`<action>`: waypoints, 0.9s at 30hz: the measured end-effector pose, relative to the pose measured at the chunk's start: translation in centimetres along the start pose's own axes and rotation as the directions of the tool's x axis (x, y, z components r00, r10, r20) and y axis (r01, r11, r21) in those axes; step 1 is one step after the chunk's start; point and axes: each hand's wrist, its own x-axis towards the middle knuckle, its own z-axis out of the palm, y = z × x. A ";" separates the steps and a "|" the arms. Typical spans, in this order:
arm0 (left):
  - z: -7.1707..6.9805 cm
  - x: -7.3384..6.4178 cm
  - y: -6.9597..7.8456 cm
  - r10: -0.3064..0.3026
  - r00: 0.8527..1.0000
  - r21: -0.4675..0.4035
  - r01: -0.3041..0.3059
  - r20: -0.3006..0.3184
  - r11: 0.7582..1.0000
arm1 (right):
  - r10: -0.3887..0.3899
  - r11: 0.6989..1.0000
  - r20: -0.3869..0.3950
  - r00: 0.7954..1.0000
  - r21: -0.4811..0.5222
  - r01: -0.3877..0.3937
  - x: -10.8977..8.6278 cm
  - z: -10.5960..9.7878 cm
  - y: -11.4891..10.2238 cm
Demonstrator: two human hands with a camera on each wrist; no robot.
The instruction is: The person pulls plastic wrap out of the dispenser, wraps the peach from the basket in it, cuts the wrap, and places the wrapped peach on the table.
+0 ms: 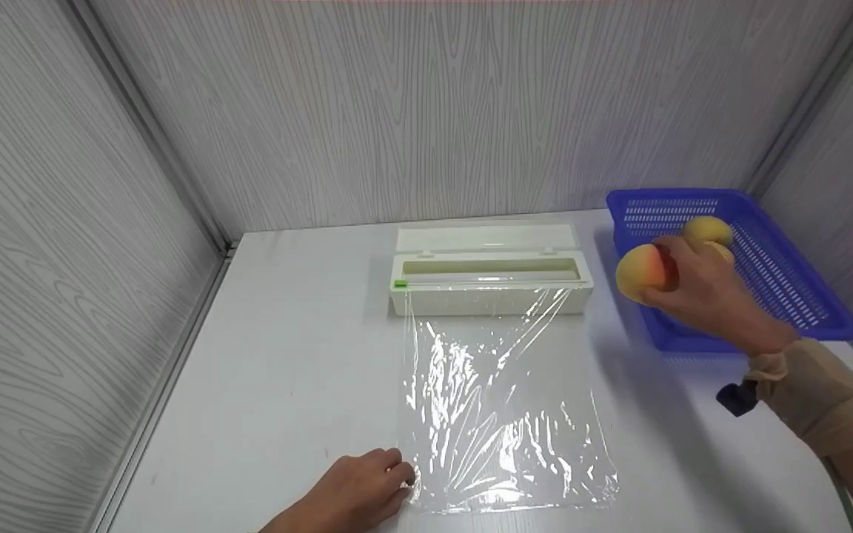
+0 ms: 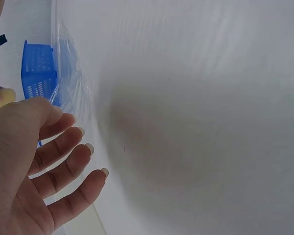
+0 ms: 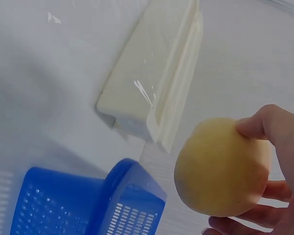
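Observation:
Held in my right hand (image 1: pixel 700 285), a yellow peach with a red blush (image 1: pixel 643 274) is above the near left side of the blue basket (image 1: pixel 789 259); the right wrist view shows the thumb and fingers around the peach (image 3: pixel 223 166). More yellow fruit (image 1: pixel 708 230) shows in the basket behind that hand. A sheet of clear plastic wrap (image 1: pixel 500 414) runs from the white dispenser box (image 1: pixel 493 302) toward the front of the table. My left hand (image 1: pixel 360 488) pinches the sheet's near left corner between thumb and index finger, the other fingers loosely bent.
The dispenser's lid (image 1: pixel 486 237) is raised at the back, and a roll (image 1: pixel 489 277) lies inside. A green slider (image 1: pixel 400 283) sits at its left end. Grey wood-patterned panels (image 1: pixel 412 111) enclose the white table (image 1: pixel 286 333) at the back and sides.

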 end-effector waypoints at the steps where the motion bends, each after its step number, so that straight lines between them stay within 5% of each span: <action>1: 0.0 0.0 0.0 -0.002 1.000 -0.003 0.002 0.007 1.000 | -0.012 1.000 -0.001 1.000 -0.006 0.012 -0.1 0.2 -0.4; 16: 0.3 -0.2 0.1 0.022 0.998 -0.012 -0.023 -0.065 1.000 | -0.261 0.965 0.027 0.965 0.000 0.261 -2.8 3.9 -5.0; 27: 0.5 -0.4 0.4 0.030 0.999 -0.020 -0.031 -0.045 0.999 | -0.421 0.907 0.019 0.907 0.028 0.420 -4.7 6.2 -7.4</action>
